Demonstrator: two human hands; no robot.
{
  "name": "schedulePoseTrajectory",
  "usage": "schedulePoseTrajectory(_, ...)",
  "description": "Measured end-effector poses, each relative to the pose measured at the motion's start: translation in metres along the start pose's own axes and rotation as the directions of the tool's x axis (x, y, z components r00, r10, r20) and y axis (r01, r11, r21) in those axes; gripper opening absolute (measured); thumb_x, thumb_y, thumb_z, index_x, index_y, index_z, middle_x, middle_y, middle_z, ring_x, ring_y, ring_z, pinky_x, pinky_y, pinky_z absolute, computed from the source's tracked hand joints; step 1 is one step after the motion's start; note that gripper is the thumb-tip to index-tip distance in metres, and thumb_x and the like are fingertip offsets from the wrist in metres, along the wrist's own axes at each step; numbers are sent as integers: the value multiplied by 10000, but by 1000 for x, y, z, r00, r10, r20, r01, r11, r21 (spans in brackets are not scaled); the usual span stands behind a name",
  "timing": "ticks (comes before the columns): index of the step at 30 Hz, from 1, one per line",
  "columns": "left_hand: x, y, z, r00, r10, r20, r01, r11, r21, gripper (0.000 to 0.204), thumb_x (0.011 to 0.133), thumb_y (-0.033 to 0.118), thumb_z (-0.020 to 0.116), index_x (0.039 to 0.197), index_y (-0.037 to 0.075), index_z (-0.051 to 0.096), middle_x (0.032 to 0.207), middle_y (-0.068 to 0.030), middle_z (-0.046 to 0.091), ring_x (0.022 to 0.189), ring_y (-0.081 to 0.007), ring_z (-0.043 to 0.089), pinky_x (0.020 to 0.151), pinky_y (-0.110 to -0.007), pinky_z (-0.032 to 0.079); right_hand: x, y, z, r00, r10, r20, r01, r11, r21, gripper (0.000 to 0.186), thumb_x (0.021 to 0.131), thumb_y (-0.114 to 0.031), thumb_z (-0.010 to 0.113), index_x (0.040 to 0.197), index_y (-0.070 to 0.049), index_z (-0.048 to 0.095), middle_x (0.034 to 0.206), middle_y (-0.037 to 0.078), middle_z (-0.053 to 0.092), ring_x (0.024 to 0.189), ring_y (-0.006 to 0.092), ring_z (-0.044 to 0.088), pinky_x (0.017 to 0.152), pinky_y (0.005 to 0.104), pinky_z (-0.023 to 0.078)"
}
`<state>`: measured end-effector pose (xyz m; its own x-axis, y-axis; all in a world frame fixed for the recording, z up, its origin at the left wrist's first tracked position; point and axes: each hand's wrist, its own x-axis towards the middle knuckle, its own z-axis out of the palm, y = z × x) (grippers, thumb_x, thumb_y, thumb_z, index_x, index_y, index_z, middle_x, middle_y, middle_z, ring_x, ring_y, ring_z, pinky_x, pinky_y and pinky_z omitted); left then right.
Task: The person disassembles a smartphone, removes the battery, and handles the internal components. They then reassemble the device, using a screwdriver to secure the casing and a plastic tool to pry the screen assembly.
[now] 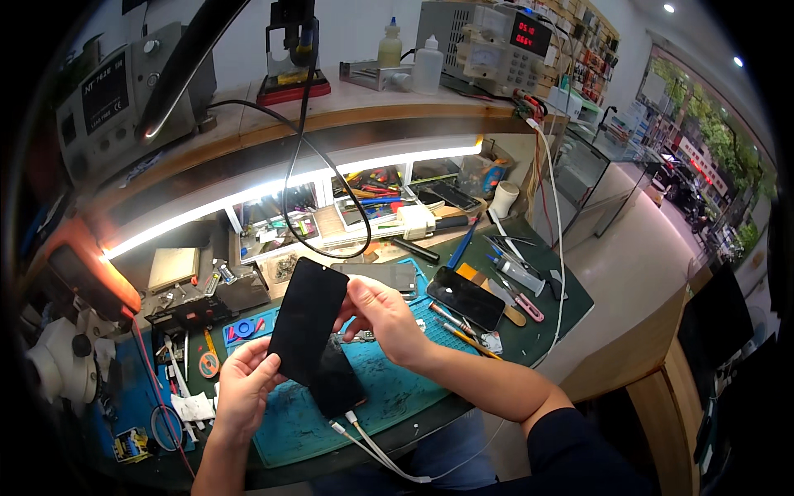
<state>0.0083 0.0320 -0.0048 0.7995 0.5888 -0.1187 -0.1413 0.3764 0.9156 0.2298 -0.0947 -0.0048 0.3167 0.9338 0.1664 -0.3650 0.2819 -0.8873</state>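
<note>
Filling the lower middle of the view, the dark green worktable (571, 314) stands under a long shelf (248, 121) with a wooden edge. On the worktable there is a blue work mat (397, 397), which has dark stains. On the shelf, at the left, sits a grey machine (169, 62); its front bears a black label (103, 87) with white letters and a small mark. At the other end is a grey power supply (451, 41), and its dark display (529, 33) shows two rows of red digits.

The left hand (246, 376) holds the lower left corner of a black panel (310, 314), with the thumb on the front face. The right hand (389, 318) pinches the upper right edge of it, the other fingers being curled. So the black panel is raised and tilted above the blue work mat, and its face carries no writing that I can read.

Behind it, partly hidden, a black phone (339, 384) lies on the mat. To the right rests a dark phone (467, 299), near some tools. Two white cables (376, 455) run toward the black phone; one plug meets its lower edge, the other is just beside.
</note>
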Motion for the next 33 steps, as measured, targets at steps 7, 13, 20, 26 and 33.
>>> schedulePoseTrajectory(7, -9, 5, 18, 932, -230, 279, 278, 950, -146, 285, 931, 177, 664, 1136, 6, 566, 946, -29, 598, 831, -96, 586, 727, -238, 474, -5, 11, 15, 960, -21, 280, 46, 996, -81, 630, 969, -98, 582, 1510, -48, 261, 1305, 105, 565, 1206, 166, 539, 980, 312, 474)
schedulePoseTrajectory(13, -15, -3, 9, 861, -258, 438, 394, 883, -255, 412, 964, 146, 593, 1330, -10, 483, 1305, -173, 561, 1049, -233, 629, 887, -325, 522, -15, 1, 26, 971, 40, 236, -35, 999, -28, 253, 969, -139, 616, 1182, -3, 610, 1065, 64, 681, 979, 127, 646, 836, 275, 541)
schedulePoseTrajectory(20, -11, -8, 7, 947, -185, 263, 238, 953, -186, 420, 1048, 294, 428, 1319, -21, 494, 1247, -186, 604, 1094, -270, 629, 905, -388, 525, -10, -3, 19, 996, 25, 87, -9, 985, -172, 267, 964, -235, 638, 1117, -17, 659, 945, 13, 696, 809, 43, 611, 653, 204, 492)
schedulePoseTrajectory(26, -12, -11, 18, 974, 162, 159, -183, 975, 128, 454, 1048, 341, 429, 1281, -34, 536, 1133, -121, 648, 1007, -192, 625, 839, -372, 516, -10, 1, 20, 999, 38, -1, -37, 984, -174, 276, 957, -255, 650, 1073, -6, 679, 903, 13, 690, 783, 43, 596, 648, 209, 487)
schedulePoseTrajectory(33, -13, -13, 11, 968, 178, 176, -203, 970, 135, 397, 1052, 197, 429, 1339, -67, 503, 1174, -140, 643, 1017, -201, 646, 857, -358, 544, -8, 3, 19, 999, 39, -31, -45, 973, -227, 283, 951, -267, 658, 1026, 3, 695, 859, 10, 681, 741, 45, 578, 633, 213, 480)
